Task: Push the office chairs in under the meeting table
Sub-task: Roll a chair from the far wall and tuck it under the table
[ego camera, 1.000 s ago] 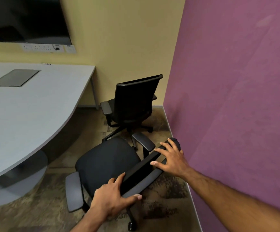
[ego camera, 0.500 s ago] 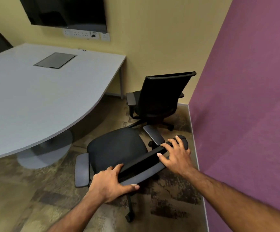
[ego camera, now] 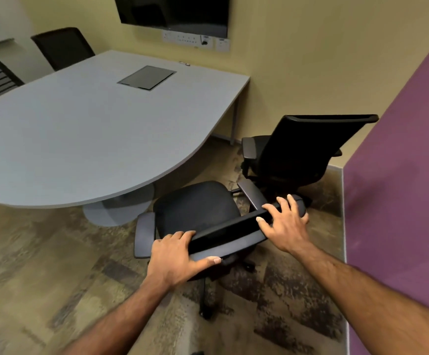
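Note:
A black office chair (ego camera: 198, 208) stands just off the curved edge of the grey meeting table (ego camera: 85, 129), its seat facing the table. My left hand (ego camera: 177, 257) grips the left end of its backrest top, fingers over the front and thumb behind. My right hand (ego camera: 284, 221) lies on the right end of the same backrest, fingers spread over the top. A second black chair (ego camera: 300, 147) stands behind it in the corner, turned toward the table and away from the purple wall.
A purple wall (ego camera: 398, 175) runs close along the right. Two more dark chairs (ego camera: 62, 46) stand at the table's far left side. A screen (ego camera: 172, 11) hangs on the yellow wall. The table's round pedestal base (ego camera: 116, 208) is near the chair's left armrest.
The view has swung left and taken in more of the table. The chair has rolled a little closer to the table edge, with both hands still on the backrest.

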Demonstrator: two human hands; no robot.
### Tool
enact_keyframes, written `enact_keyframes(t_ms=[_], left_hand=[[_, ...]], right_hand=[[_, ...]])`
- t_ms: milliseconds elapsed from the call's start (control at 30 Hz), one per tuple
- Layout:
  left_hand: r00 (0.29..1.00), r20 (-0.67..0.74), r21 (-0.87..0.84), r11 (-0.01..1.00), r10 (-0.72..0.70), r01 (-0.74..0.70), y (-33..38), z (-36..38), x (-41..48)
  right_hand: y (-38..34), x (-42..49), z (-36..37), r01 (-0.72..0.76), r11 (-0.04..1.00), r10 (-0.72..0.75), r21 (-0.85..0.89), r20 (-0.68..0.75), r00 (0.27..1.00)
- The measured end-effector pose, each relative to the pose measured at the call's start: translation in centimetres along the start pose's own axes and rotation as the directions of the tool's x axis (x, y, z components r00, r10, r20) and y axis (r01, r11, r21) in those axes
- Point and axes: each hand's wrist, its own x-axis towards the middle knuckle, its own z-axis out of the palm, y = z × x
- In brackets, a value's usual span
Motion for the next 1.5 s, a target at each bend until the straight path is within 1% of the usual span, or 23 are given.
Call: enact_keyframes(t_ms=[200,400,600,867,1033,1100,1200,1267,1433,1500], left_hand=[[0.999,-0.025,-0.001,0.999,-0.047,0.047,-2.7,-0.2,1.9],[0.994,-0.057,-0.002,0.996,-0.095,0.095,-5.4,-0.6,4.1],[0.987,-0.071,-0.017,0.989,-0.147,0.146,-8.3,-0.8,5.6],[0.983,-0.087,-0.01,0.986,-0.164,0.164,-11.0,-1.0,7.8],[0.981,-0.095,-0.038,0.986,-0.168,0.165,-11.9,-1.2,9.5],[0.981,-0.081,-0.051,0.984,-0.174,0.171,-11.9,-1.2,10.1],[0.974,-0.081,-0.067,0.976,-0.213,0.208,-12.1,-1.3,10.6],[0.965,-0.096,-0.076,0.968,-0.245,0.238,-12.5,-1.4,11.2],[0.936,-0.162,-0.139,0.946,-0.313,0.293,-13.4,-1.6,12.3],[0.921,-0.16,-0.17,0.929,-0.356,0.329,-13.6,-1.8,13.2]], right_hand=[[-2.7,3.8,0.7,0.031,0.999,-0.03,-0.021,0.062,0.998],[-6.0,7.8,0.9,0.083,0.996,-0.08,-0.036,0.076,0.994],[-9.3,11.0,1.1,0.175,0.979,-0.16,-0.109,0.133,0.978],[-11.8,14.4,1.4,0.19,0.978,-0.168,-0.086,0.215,0.962],[-12.6,17.1,1.1,0.25,0.964,-0.224,-0.087,0.231,0.947],[-12.6,18.2,1.2,0.3,0.951,-0.271,-0.076,0.262,0.926],[-12.5,19.8,1.2,0.415,0.909,-0.38,-0.045,0.326,0.866],[-12.6,21.0,1.1,0.471,0.882,-0.436,-0.024,0.341,0.833],[-14.1,23.0,1.5,0.525,0.851,-0.489,-0.02,0.337,0.805],[-14.6,24.3,1.4,0.532,0.847,-0.497,-0.015,0.333,0.801]])
